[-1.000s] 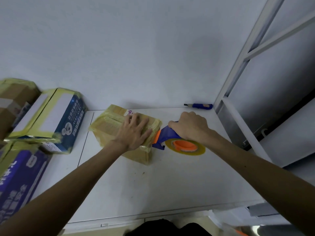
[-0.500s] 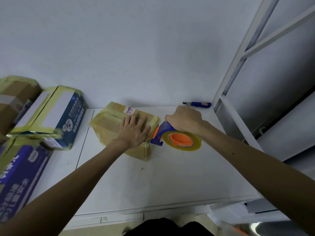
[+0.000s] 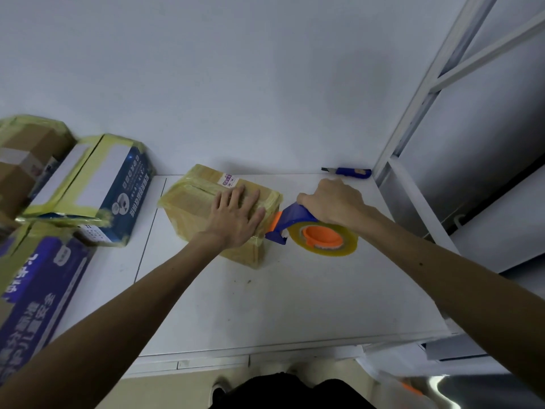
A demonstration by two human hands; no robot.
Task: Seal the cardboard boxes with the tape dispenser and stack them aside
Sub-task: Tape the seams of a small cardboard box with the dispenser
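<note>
A small rectangular cardboard box [image 3: 206, 211], glossy under wrinkled yellowish tape, sits on the smooth white table [image 3: 265, 305]. The left hand [image 3: 236, 216] lies flat on its top, fingers spread. The right hand [image 3: 333, 202] grips the blue and orange plastic tape dispenser [image 3: 298, 224], whose front end touches the box's right side.

Both bare arms reached forward. The left hand [image 3: 236, 216] lay flat, fingers straight and spread, palm down on the box [image 3: 191, 202]. The right hand [image 3: 330, 202] was curled tight around the tape dispenser [image 3: 295, 216] handle.
</note>
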